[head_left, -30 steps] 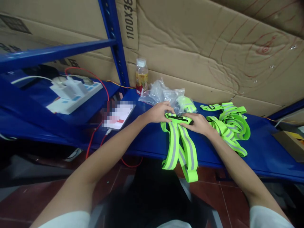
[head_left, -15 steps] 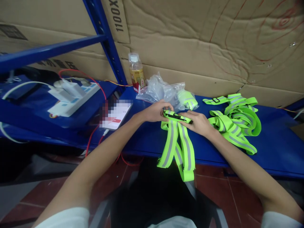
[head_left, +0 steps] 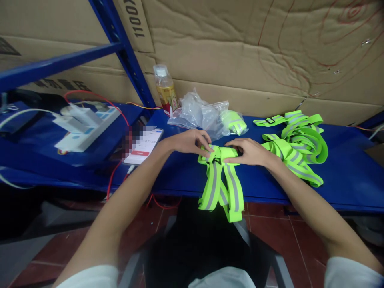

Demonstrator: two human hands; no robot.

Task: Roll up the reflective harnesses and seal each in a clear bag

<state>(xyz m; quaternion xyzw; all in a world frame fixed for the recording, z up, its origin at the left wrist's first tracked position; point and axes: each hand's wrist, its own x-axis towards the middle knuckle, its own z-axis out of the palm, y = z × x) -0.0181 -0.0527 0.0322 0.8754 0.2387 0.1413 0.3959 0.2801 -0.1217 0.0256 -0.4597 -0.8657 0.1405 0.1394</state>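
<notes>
A neon-yellow reflective strap (head_left: pixel 235 186) with grey stripes is folded at its top, and its loops hang over the front edge of the blue table. My left hand (head_left: pixel 192 142) has thumb and fingers closed on the left end of the fold. At the right end, my right hand (head_left: pixel 250 152) pinches the fold between thumb and fingers. A small dark piece shows under the fold's middle. Just behind the hands, a clear plastic bag (head_left: pixel 214 116) lies beside a bagged neon strap bundle (head_left: pixel 234 122).
More loose neon straps (head_left: pixel 303 146) are heaped on the blue table (head_left: pixel 351 172) at right. A bottle (head_left: pixel 165 90) stands at the back. On the left are a phone (head_left: pixel 142 148), a white power strip (head_left: pixel 78 134) and a red cable (head_left: pixel 111 180). Cardboard (head_left: pixel 216 60) walls the back.
The folded top, earlier edge-on with a long black strip showing, has turned so its wide neon face shows. Both hands have shifted their grip on it. The view has moved slightly.
</notes>
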